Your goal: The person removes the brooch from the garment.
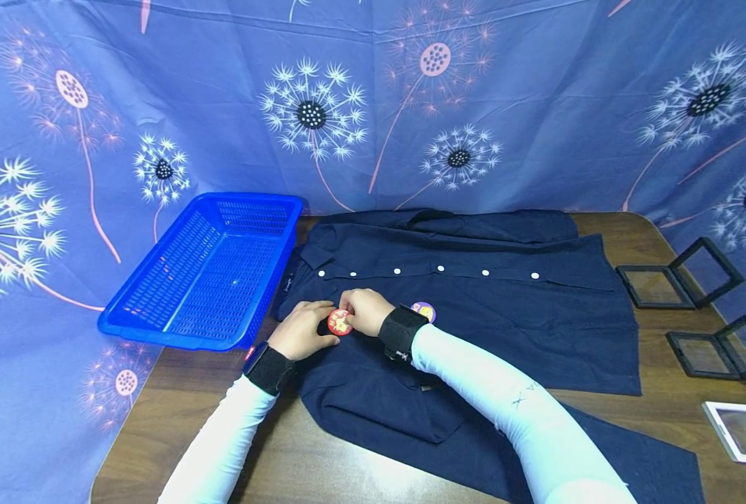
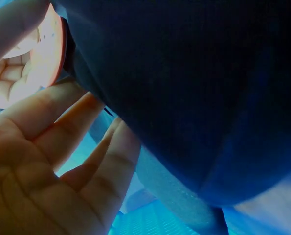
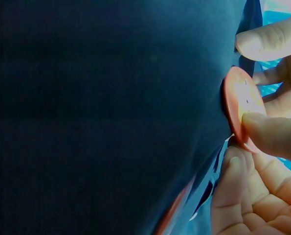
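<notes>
A dark navy button-up shirt (image 1: 524, 329) lies spread on the wooden table, white buttons along its placket. At its collar end, my right hand (image 1: 367, 311) pinches a round red pin badge (image 1: 338, 323) with a yellow design; the thumb (image 3: 267, 137) lies on the badge face. My left hand (image 1: 300, 330) grips the shirt cloth beside the badge, with fingers (image 2: 111, 171) under the fabric. Whether the badge's pin goes through the cloth is hidden. A second round badge, purple and yellow (image 1: 425, 311), sits on the shirt, partly covered by my right wrist.
Left of the shirt stands a blue plastic basket (image 1: 184, 339). Along the table's right side are two open black frames (image 1: 693, 303) and a white frame (image 1: 735, 453). A blue dandelion-print cloth (image 1: 373, 140) hangs behind the table.
</notes>
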The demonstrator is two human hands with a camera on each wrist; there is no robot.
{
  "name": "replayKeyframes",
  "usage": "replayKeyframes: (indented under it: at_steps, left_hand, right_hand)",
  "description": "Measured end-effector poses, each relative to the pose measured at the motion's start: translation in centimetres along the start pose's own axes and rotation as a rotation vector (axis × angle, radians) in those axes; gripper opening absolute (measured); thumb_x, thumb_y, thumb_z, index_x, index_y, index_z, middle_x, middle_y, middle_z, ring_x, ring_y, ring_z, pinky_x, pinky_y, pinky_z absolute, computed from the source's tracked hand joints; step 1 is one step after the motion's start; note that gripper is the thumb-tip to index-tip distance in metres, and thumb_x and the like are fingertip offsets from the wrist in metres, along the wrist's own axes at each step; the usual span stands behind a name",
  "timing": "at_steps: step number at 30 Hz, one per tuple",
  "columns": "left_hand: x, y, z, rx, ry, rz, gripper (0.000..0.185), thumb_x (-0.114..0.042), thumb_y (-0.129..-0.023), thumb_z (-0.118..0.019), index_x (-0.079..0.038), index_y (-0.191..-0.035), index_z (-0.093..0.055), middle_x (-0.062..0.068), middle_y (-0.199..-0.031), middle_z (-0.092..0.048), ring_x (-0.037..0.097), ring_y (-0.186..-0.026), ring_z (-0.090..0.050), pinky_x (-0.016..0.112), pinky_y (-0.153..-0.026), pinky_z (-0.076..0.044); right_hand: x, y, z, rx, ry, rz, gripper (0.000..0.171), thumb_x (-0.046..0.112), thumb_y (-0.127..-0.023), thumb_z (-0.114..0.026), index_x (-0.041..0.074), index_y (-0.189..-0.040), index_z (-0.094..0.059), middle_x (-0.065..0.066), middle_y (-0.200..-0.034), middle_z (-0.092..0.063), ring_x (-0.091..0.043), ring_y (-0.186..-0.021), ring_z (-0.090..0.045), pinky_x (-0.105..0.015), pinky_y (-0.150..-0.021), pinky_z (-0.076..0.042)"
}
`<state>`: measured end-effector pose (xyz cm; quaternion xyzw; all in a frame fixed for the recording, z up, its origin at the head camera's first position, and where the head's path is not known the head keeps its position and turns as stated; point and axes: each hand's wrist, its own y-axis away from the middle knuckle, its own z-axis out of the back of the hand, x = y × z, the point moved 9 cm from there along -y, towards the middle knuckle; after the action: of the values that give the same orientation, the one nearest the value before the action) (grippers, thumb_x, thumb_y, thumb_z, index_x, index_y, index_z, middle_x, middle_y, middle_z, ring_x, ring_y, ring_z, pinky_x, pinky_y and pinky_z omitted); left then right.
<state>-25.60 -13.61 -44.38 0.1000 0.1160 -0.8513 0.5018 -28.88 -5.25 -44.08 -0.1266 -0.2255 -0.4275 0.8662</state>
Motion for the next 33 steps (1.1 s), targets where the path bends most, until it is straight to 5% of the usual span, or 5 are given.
replayKeyframes:
  at_steps: [33]
  left_hand:
    - [0.6, 0.1, -0.1, 0.065, 0.000, 0.077, 0.055, -0.034, -0.076, -0.082, -0.004, -0.120, -0.068, 0.011, -0.131, -0.064, 0.033, -0.120, -0.058, 0.044, -0.103, -0.046]
  right_hand:
    - [0.2, 0.4, 0.9, -0.043, -0.088, 0.009, 0.008, 0.002, -0.081, -0.070, 0.009, -0.084, -0.066, 0.001, -0.073, -0.069, -0.008, -0.066, -0.055, -0.020, -0.061, -0.041]
